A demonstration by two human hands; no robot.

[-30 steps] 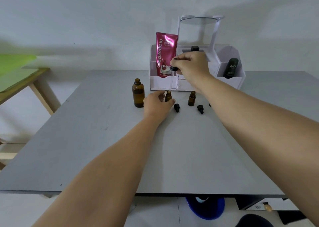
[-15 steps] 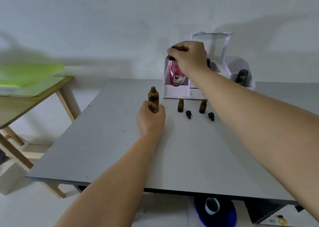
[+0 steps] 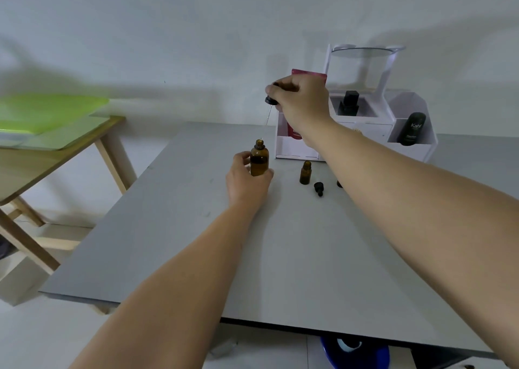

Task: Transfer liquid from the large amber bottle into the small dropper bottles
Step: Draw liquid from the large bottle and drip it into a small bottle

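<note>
The large amber bottle [image 3: 259, 158] stands uncapped on the grey table [image 3: 280, 256], and my left hand [image 3: 247, 179] is wrapped around its lower body. Above and slightly right of its mouth, my right hand [image 3: 299, 99] pinches a black-capped dropper [image 3: 270, 101] whose glass tube points down toward the bottle. One small amber dropper bottle [image 3: 305, 173] stands open to the right. A loose black dropper cap [image 3: 318, 188] lies beside it. A second small bottle [image 3: 339, 183] is mostly hidden behind my right forearm.
A white organiser [image 3: 407, 141] stands at the table's back, holding a pink tube [image 3: 293, 132], a black bottle [image 3: 348, 103] and a dark tube [image 3: 412, 128]. A wooden table with a green sheet [image 3: 50, 113] is at the left. A blue bin [image 3: 354, 352] sits under the table.
My left hand left the small bottle and took hold of the large amber bottle. My right hand carried the dropper leftward to above that bottle's mouth. The camera turned left.
</note>
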